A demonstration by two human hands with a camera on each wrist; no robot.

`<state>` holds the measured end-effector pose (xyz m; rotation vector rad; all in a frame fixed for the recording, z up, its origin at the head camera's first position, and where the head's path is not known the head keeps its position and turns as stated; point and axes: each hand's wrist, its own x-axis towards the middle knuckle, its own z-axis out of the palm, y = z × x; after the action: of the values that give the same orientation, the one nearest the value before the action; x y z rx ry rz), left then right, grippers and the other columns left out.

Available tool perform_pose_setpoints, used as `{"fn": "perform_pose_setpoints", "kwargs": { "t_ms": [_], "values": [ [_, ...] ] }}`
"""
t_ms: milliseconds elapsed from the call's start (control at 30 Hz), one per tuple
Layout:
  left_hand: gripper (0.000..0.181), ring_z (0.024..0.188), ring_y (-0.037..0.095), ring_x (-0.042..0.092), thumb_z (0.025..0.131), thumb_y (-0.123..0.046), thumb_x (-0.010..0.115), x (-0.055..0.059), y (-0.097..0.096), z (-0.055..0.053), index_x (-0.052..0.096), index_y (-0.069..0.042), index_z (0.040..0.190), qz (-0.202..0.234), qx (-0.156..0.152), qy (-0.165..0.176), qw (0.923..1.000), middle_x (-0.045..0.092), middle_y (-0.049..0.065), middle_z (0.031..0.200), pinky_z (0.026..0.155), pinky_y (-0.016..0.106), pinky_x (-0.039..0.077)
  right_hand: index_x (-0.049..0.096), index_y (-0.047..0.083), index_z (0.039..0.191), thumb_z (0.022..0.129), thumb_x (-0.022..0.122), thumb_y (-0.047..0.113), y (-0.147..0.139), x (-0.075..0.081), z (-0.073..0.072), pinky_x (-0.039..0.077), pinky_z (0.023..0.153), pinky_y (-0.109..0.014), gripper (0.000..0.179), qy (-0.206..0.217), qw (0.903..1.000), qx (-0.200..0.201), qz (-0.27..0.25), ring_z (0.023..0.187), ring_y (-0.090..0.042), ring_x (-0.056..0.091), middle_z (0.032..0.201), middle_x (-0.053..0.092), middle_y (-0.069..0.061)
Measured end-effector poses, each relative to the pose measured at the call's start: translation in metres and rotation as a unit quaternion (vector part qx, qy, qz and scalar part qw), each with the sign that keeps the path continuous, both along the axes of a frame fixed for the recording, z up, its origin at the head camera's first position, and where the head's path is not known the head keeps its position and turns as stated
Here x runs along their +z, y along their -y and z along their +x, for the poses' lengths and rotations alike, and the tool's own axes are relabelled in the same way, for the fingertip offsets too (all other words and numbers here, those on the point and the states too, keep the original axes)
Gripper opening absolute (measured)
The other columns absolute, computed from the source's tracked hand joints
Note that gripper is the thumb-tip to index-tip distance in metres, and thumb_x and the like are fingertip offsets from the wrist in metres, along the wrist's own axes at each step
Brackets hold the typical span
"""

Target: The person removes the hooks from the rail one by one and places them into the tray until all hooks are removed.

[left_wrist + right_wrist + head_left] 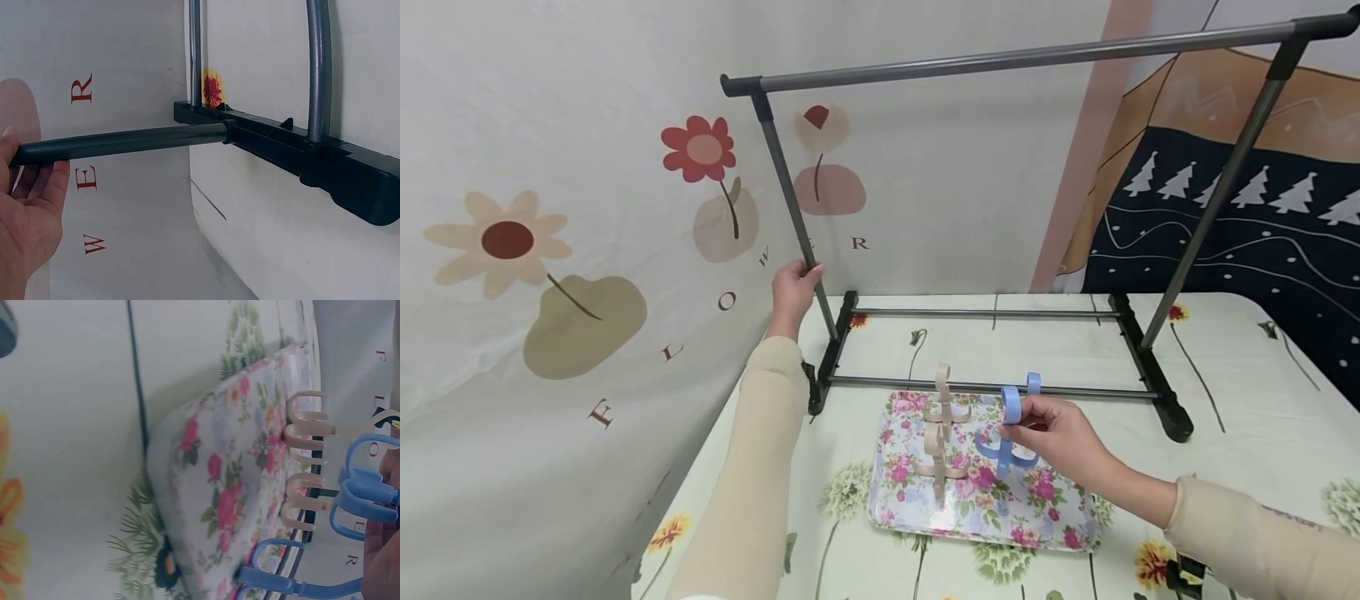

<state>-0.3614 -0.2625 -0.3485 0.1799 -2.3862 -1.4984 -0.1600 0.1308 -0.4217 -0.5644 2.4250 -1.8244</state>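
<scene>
My left hand (795, 293) grips the left upright of a dark grey clothes rack (985, 63); in the left wrist view the fingers are curled around that pole (125, 142). With thumb and fingers, my right hand (1063, 437) pinches a blue multi-prong hook (1011, 405) above a floral tray (925, 512). The right wrist view shows the held hook's curved prongs in front of the palm. A second blue hook (275, 581) is on the tray, partly behind the right hand in the head view. Two beige hooks (938, 467) stand on the tray's left side.
The rack's black feet (1153, 379) and two low crossbars (985, 314) rest on a flower-print tablecloth (1247, 467), just behind the tray. A printed curtain (947, 167) hangs close along the back and left. Dark fabric with white trees (1247, 242) hangs at the right.
</scene>
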Motion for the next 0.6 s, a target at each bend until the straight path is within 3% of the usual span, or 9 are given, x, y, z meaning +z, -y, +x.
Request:
{"fn": "perform_pose_setpoints", "kwargs": {
  "t_ms": [200, 600],
  "values": [
    [0.031, 0.117, 0.03, 0.056, 0.101, -0.029, 0.06, 0.0, 0.001, -0.001, 0.067, -0.003, 0.116, 0.002, -0.001, 0.0, 1.0, 0.066, 0.015, 0.117, 0.104, 0.048, 0.039, 0.069, 0.004, 0.09, 0.089, 0.074, 0.012, -0.001, -0.012, -0.001, 0.054, 0.063, -0.033, 0.01, 0.007, 0.9998, -0.003, 0.017, 0.077, -0.027, 0.068, 0.087, 0.069, -0.007],
    [0.031, 0.115, 0.03, 0.057, 0.101, -0.029, 0.06, 0.0, 0.001, -0.001, 0.067, -0.002, 0.116, -0.01, 0.0, -0.003, 0.9999, 0.067, 0.016, 0.116, 0.103, 0.048, 0.04, 0.069, 0.004, 0.089, 0.089, 0.074, 0.011, 0.0, -0.028, -0.003, 0.055, 0.061, -0.033, 0.008, 0.004, 0.9994, 0.015, 0.03, 0.077, -0.028, 0.068, 0.087, 0.071, -0.007]
  ]
}}
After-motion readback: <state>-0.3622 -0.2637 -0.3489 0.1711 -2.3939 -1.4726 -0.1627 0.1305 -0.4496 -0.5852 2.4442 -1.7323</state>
